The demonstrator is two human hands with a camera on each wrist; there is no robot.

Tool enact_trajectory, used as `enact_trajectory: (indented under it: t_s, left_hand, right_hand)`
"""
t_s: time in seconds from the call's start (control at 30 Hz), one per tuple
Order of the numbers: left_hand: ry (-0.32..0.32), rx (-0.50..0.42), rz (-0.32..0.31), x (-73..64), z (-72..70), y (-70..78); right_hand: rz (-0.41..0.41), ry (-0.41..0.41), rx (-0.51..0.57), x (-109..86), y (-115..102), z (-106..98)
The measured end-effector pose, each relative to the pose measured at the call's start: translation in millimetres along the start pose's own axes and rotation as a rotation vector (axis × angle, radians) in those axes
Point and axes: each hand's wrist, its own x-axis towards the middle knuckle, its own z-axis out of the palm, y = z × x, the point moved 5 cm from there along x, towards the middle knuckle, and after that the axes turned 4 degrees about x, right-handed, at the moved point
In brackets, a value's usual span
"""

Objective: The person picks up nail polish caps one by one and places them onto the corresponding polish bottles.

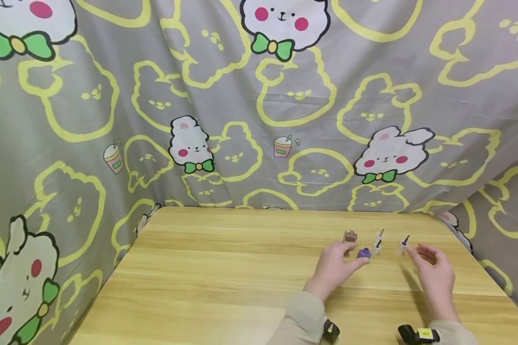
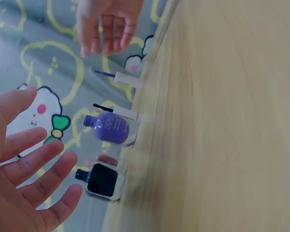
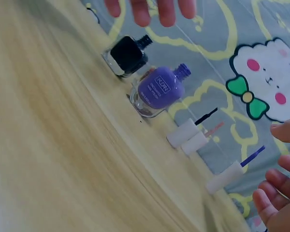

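My left hand (image 1: pixel 334 268) is spread beside a purple nail polish bottle (image 2: pixel 112 127), fingers apart and holding nothing. A black nail polish bottle (image 3: pixel 128 55) stands next to the purple one; in the head view my left hand hides it. Behind them is a brownish-pink bottle (image 1: pixel 350 235). All three bottles are uncapped. My right hand (image 1: pixel 436 273), fingers loosely bent, is just right of a white cap (image 3: pixel 225 178) standing upright with its purple brush upward. Between that cap and the bottles stand a cap with a black brush (image 3: pixel 182 133) and one with a pinkish brush (image 3: pixel 195 144).
The bottles and caps stand toward the back right of a light wooden table (image 1: pixel 207 278). A grey curtain (image 1: pixel 241 96) with cartoon animals hangs right behind the table's far edge and along its sides. Black wrist cameras (image 1: pixel 417 334) sit at both sleeves.
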Motion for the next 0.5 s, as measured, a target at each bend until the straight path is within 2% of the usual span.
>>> enact_trajectory:
  t_s: [0.13, 0.23, 0.37, 0.5]
  left_hand:
    - [0.016, -0.103, -0.085, -0.4, 4.2, -3.2]
    - [0.027, -0.161, -0.131, -1.2, 7.4, -4.3]
    - [0.032, -0.213, -0.171, -2.5, 13.7, -5.1]
    - [0.037, -0.218, -0.187, -3.0, 20.3, -6.1]
  right_hand:
    - [0.061, -0.018, 0.028, 5.2, 7.9, 7.4]
    - [0.098, -0.038, 0.011, 9.4, 14.7, 12.0]
    - [0.131, -0.058, -0.024, 14.4, 22.6, 15.0]
    - [0.130, -0.066, -0.023, 18.1, 26.7, 16.4]
